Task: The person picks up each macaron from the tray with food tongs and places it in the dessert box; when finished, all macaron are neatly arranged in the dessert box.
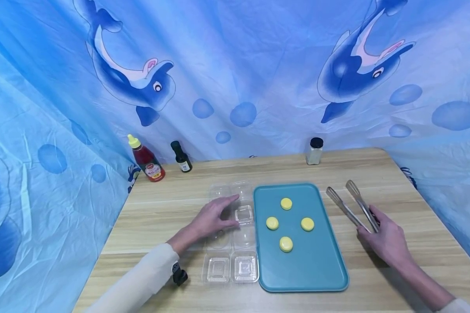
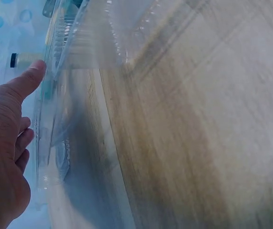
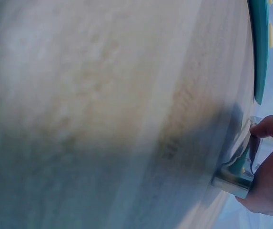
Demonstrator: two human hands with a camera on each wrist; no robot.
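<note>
In the head view my left hand (image 1: pixel 214 216) is over the hinged clear plastic boxes (image 1: pixel 218 268), its thumb and fingers spread apart. A fingertip (image 2: pixel 38 67) is right at a box's edge in the left wrist view. My right hand (image 1: pixel 389 241) grips a pair of metal tongs (image 1: pixel 346 208), whose two slotted ends stand apart and point away from me. Only the handle end of the tongs shows in the right wrist view. Between the hands lies a teal tray (image 1: pixel 313 271) with several round yellow macarons (image 1: pixel 286 244) spaced out on it.
Toward the back left stand a red sauce bottle (image 1: pixel 149 163) with a yellow cap and a small dark bottle (image 1: pixel 181 157). A black-lidded jar (image 1: pixel 314 152) is at the back right. A blue dolphin-print curtain (image 1: pixel 235 65) hangs behind the wooden table (image 1: pixel 156 208).
</note>
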